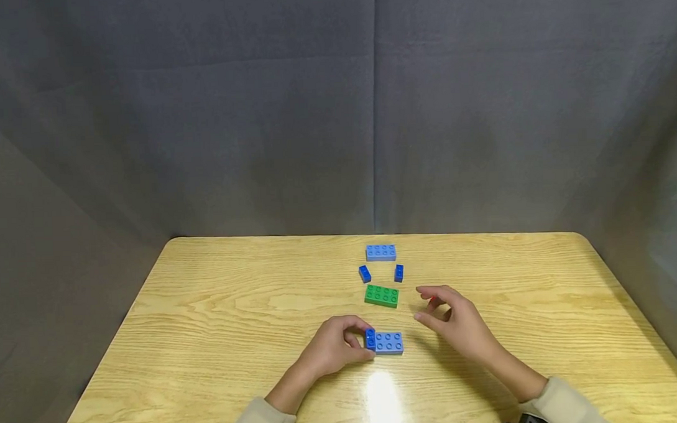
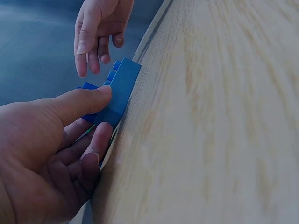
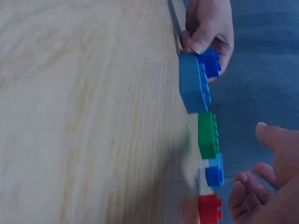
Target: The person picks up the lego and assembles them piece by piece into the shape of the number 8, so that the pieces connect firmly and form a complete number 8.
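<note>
My left hand [image 1: 333,347] pinches the left end of a light blue building brick [image 1: 390,343] from its near and far sides. A small dark blue brick [image 1: 370,338] sits on top of that end, between thumb and fingers. Off to the right, my right hand [image 1: 464,324] hovers above the table with thumb and fingers apart, nothing between them. Behind its fingers a red brick [image 3: 209,208] stands on the table, mostly hidden in the head view. Just beyond the held bricks lies a green brick [image 1: 382,296], slightly turned.
Two small dark blue bricks, one on the left [image 1: 365,274] and one on the right [image 1: 399,273], lie past the green one. Farther back is another light blue brick [image 1: 381,253]. The wooden table [image 1: 219,315] ends at a dark grey curtain [image 1: 291,144].
</note>
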`<action>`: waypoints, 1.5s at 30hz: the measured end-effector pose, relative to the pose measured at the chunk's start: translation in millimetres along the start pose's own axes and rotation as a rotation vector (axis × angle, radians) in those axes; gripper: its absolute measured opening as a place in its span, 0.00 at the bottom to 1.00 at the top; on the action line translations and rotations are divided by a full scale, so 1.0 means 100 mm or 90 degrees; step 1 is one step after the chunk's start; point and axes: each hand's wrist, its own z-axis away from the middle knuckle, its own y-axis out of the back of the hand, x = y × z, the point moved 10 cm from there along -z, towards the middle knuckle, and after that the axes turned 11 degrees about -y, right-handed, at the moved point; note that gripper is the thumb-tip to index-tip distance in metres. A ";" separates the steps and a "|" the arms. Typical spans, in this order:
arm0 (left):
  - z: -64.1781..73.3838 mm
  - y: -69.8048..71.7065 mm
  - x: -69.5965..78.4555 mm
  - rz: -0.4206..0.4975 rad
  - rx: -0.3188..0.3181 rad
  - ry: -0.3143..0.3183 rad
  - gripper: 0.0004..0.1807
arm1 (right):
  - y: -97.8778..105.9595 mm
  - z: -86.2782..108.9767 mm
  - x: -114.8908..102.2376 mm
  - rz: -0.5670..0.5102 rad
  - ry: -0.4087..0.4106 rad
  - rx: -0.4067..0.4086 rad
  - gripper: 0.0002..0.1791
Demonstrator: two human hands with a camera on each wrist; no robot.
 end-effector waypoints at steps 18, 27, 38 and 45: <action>0.00 0.00 0.02 0.014 0.003 0.002 0.19 | 0.17 -0.12 0.43 0.034 -0.137 0.047 0.44; 0.01 0.00 0.01 0.007 0.004 0.008 0.19 | 0.10 -0.18 0.53 0.047 -0.179 0.044 0.41; 0.01 0.00 0.00 0.008 0.002 0.017 0.19 | 0.08 -0.18 0.54 0.078 -0.175 0.073 0.34; 0.01 0.01 -0.01 0.004 0.002 0.018 0.19 | 0.08 -0.19 0.54 0.094 -0.164 0.090 0.28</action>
